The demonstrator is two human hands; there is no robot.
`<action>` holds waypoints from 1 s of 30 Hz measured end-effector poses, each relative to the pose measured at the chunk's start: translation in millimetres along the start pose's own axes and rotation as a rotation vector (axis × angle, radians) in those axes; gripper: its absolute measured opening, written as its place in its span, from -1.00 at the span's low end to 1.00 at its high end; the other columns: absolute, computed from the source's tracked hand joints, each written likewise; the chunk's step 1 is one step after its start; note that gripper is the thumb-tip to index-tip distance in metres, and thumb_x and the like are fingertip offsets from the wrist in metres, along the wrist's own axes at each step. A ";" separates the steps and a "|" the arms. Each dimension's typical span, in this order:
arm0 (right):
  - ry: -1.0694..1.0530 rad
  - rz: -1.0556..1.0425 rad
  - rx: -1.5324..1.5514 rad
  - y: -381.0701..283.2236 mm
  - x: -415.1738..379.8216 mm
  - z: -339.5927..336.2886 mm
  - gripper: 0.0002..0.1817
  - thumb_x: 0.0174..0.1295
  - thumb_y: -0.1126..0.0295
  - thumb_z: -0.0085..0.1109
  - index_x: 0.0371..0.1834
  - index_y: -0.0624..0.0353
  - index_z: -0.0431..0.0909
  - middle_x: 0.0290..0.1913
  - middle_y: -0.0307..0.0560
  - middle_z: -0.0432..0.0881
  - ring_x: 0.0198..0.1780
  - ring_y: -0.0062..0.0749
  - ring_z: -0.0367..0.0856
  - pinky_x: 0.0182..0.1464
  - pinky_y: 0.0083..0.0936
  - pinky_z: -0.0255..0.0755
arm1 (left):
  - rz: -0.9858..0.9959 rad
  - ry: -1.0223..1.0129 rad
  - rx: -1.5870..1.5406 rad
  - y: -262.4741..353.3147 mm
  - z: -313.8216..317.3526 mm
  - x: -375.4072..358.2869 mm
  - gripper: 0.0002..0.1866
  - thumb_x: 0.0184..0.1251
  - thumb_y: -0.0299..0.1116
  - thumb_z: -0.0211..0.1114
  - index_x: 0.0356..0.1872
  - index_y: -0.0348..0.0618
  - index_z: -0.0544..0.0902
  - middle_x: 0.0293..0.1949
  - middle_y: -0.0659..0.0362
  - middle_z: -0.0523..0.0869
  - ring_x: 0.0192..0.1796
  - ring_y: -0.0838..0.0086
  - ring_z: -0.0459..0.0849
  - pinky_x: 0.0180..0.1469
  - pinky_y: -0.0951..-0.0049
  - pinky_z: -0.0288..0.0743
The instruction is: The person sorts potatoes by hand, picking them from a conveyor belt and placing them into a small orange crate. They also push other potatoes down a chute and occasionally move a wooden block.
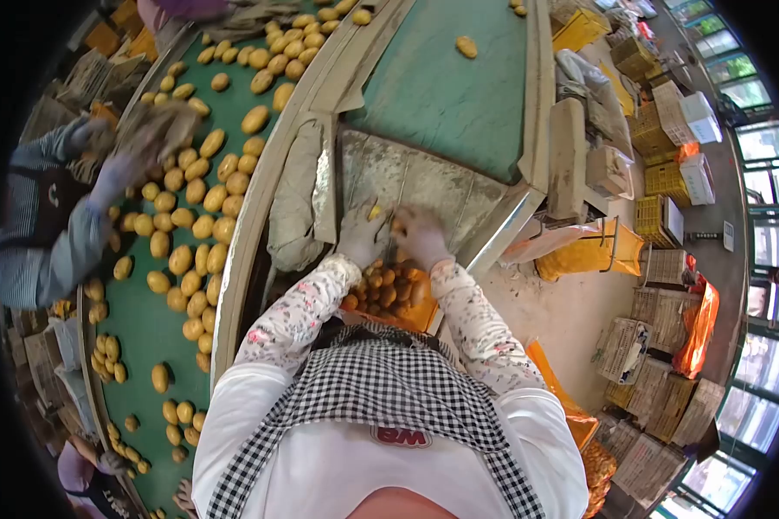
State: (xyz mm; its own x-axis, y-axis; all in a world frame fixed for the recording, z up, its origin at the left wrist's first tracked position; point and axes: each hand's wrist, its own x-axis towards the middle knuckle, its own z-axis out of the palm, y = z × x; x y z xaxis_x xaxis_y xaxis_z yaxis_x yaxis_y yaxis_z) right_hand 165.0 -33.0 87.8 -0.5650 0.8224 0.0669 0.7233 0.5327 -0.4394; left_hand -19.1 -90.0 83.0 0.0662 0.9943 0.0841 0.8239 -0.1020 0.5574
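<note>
My left hand [363, 235], in a pale glove, is curled over the lower end of the metal chute [424, 177], with a bit of a yellow potato [374, 212] showing at its fingers. Close beside it, my gloved right hand [421, 237] has its fingers bent around a browner potato [398, 227], mostly hidden. Right below both hands, an orange bag [424, 313] holds several potatoes [388, 290]. Above the chute runs a green belt [441, 86] with a single potato [466, 47] on it.
To the left, a second green belt [138, 329] carries many potatoes behind a raised rail [255, 199]. A co-worker's blurred gloved hand [125, 177] reaches over it with a cloth. Filled bags [593, 251], crates [666, 177] and boxes [610, 169] stand on the right.
</note>
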 end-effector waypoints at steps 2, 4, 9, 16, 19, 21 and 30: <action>-0.139 0.019 0.087 3.7 -3.2 -10.9 -0.55 0.31 0.14 0.32 0.20 0.09 0.66 0.23 0.10 0.65 0.31 0.06 0.54 0.43 -0.13 0.37 | 0.036 -0.034 -0.023 0.1 1.5 -11.0 -0.23 0.18 -0.29 0.43 0.52 0.24 0.49 0.59 -0.11 0.30 0.56 -0.14 0.26 0.57 -0.04 0.17; -0.408 0.078 0.317 17.7 0.5 -35.7 -0.55 0.26 0.16 0.34 0.19 0.05 0.67 0.19 0.11 0.67 0.25 0.07 0.60 0.40 -0.14 0.42 | 0.071 -0.086 -0.002 5.3 5.7 -27.2 -0.23 0.15 -0.35 0.44 0.49 0.25 0.51 0.59 -0.09 0.30 0.55 -0.14 0.28 0.55 -0.08 0.18; 0.554 0.031 -0.075 45.7 48.0 -207.2 -0.61 0.27 0.26 0.33 0.12 0.16 0.68 0.15 0.09 0.70 0.21 0.01 0.65 0.31 -0.16 0.49 | 0.174 -0.174 0.055 14.5 24.6 -55.3 -0.28 0.18 -0.37 0.38 0.46 0.28 0.56 0.58 -0.07 0.32 0.53 -0.14 0.31 0.55 -0.16 0.14; 0.366 0.673 -0.457 117.7 57.9 -275.9 -0.21 0.24 0.05 0.42 0.49 0.06 0.34 0.54 0.21 0.32 0.42 0.21 0.46 0.38 -0.04 0.45 | 0.292 -0.302 0.047 13.5 38.7 -76.1 -0.42 0.35 -0.29 0.30 0.43 0.19 0.59 0.50 -0.07 0.42 0.59 -0.14 0.23 0.63 -0.17 -0.02; 0.310 0.705 -0.554 119.5 56.6 -276.5 -0.20 0.25 0.05 0.40 0.50 0.10 0.32 0.52 0.24 0.35 0.38 0.20 0.50 0.37 -0.06 0.46 | 0.275 -0.249 0.029 15.5 39.9 -81.1 -0.42 0.34 -0.27 0.32 0.43 0.09 0.58 0.45 -0.07 0.45 0.60 -0.13 0.22 0.62 -0.19 -0.01; 0.333 0.694 -0.499 124.1 60.2 -280.8 -0.19 0.25 0.10 0.41 0.52 0.12 0.31 0.46 0.25 0.44 0.30 0.17 0.59 0.32 -0.08 0.51 | 0.224 -0.306 0.047 16.4 38.5 -77.9 -0.34 0.31 -0.15 0.38 0.47 0.10 0.53 0.59 -0.05 0.30 0.62 -0.09 0.19 0.63 -0.11 0.01; 0.306 0.716 -0.548 148.8 58.9 -268.4 -0.15 0.28 0.18 0.37 0.60 0.16 0.23 0.59 0.18 0.31 0.31 0.09 0.60 0.31 -0.08 0.53 | 0.391 -0.268 0.008 18.9 28.1 -64.4 -0.32 0.24 -0.18 0.41 0.44 0.01 0.54 0.37 -0.01 0.54 0.39 -0.01 0.47 0.48 0.01 0.29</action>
State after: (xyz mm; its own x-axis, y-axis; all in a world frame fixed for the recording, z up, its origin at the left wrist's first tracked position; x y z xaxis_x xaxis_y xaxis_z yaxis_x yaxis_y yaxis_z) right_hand 345.9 148.4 266.8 0.1566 0.9650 0.2101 0.9867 -0.1621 0.0091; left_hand 8.0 -155.1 65.0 0.5144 0.8548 0.0692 0.7127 -0.4710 0.5198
